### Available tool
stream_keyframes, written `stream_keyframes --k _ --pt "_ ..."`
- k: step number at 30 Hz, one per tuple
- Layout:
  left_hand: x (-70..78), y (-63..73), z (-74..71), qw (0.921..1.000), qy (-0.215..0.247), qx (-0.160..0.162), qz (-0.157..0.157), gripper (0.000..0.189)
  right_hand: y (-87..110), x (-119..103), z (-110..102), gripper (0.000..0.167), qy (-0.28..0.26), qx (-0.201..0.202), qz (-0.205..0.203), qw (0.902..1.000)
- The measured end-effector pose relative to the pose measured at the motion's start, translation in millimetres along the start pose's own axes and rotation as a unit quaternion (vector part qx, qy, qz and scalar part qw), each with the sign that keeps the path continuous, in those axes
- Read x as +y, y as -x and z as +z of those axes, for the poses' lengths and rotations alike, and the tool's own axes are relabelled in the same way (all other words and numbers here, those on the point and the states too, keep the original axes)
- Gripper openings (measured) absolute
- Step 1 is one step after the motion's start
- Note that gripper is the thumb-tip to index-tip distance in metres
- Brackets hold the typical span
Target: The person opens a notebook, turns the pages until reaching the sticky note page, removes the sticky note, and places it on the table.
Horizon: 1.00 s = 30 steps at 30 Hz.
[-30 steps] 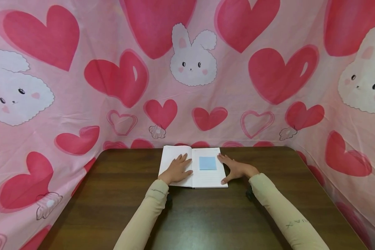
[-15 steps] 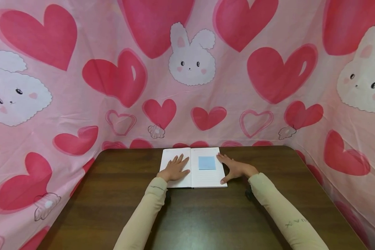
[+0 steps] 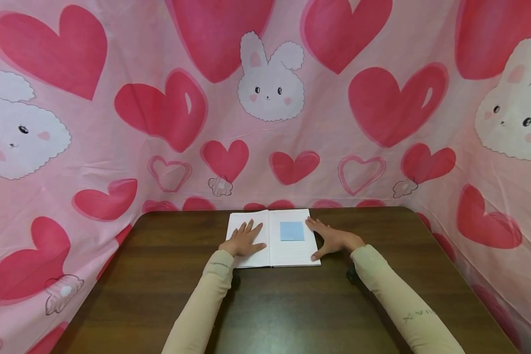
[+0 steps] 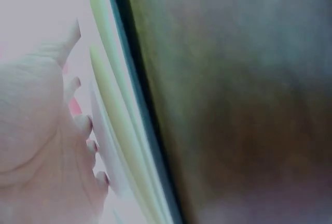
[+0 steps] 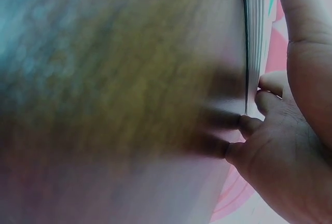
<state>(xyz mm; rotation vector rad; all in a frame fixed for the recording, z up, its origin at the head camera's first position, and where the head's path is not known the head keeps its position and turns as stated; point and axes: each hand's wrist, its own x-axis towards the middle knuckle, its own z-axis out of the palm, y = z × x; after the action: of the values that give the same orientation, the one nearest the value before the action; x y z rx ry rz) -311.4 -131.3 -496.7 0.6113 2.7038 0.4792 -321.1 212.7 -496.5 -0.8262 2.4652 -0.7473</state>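
Observation:
An open notebook point(image 3: 287, 254) with lined white pages lies near the far edge of the table. On its right page sits a square pale blue sticky note point(image 3: 292, 231). My left hand point(image 3: 244, 241) rests on the left page with its fingers spread. At the right margin, my right hand point(image 3: 334, 240) touches the page edge, fingertips near the top and thumb by the lower corner. Page layers and a dark cover edge show beside the left palm point(image 4: 36, 120) in the left wrist view. In the right wrist view, the right fingertips meet the notebook's side point(image 5: 253, 37).
The dark brown wooden table point(image 3: 270, 309) extends in front of and to both sides of the notebook. A pink cloth point(image 3: 265, 137) printed with hearts and rabbits hangs behind the table and along its sides.
My left hand has slid leftward over the left page, away from the centre fold. That page's far edge lies lower than before. My right hand has stayed at the right margin.

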Motion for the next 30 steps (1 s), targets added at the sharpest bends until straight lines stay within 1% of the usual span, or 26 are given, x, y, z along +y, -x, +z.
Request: stream_keyframes --k 6,10,13,14,17,20,23,25,28,30 --pt "2.0 -1.9 -1.6 1.0000 0.002 -0.005 -0.006 0.075 -1.9 -3.2 -1.6 0.125 0.007 0.001 0.018 0.9998" --pt "5.0 -1.6 -3.1 0.9999 0.005 -0.006 -0.013 0.075 -2.4 -10.4 -3.0 0.123 0.024 0.005 0.021 0.9995" --pt "5.8 -1.3 -2.5 0.9998 0.004 -0.005 -0.017 0.075 -5.7 -19.0 -2.3 0.117 0.045 0.017 0.017 0.9987" --pt "5.6 -1.7 -1.8 0.9998 0.002 -0.004 -0.017 0.075 -7.6 -22.1 -1.7 0.113 0.059 0.022 0.012 0.9979" --pt "4.5 -3.0 0.1 0.9999 -0.002 -0.002 -0.015 0.075 -17.0 -31.2 1.9 0.102 0.082 0.043 -0.011 0.9957" --pt "2.9 -5.8 2.4 0.9998 -0.008 -0.001 -0.016 0.075 -27.7 -38.2 7.4 0.092 0.093 0.055 -0.031 0.9937" --pt "-0.8 -10.9 7.9 0.9997 -0.012 0.001 -0.022 0.076 -36.5 -43.7 13.7 0.087 0.092 0.058 -0.031 0.9936" --pt "-0.8 -11.6 8.1 0.9995 -0.016 -0.003 -0.027 0.077 -40.1 -48.2 16.2 0.083 0.107 0.057 -0.027 0.9922" --pt "0.6 -8.8 5.9 0.9994 -0.019 -0.003 -0.029 0.077 -46.0 -55.7 19.6 0.078 0.146 0.059 -0.013 0.9874" --pt "2.2 -5.2 2.9 0.9993 -0.023 -0.004 -0.029 0.076 -50.1 -62.0 21.7 0.074 0.182 0.058 -0.003 0.9816"
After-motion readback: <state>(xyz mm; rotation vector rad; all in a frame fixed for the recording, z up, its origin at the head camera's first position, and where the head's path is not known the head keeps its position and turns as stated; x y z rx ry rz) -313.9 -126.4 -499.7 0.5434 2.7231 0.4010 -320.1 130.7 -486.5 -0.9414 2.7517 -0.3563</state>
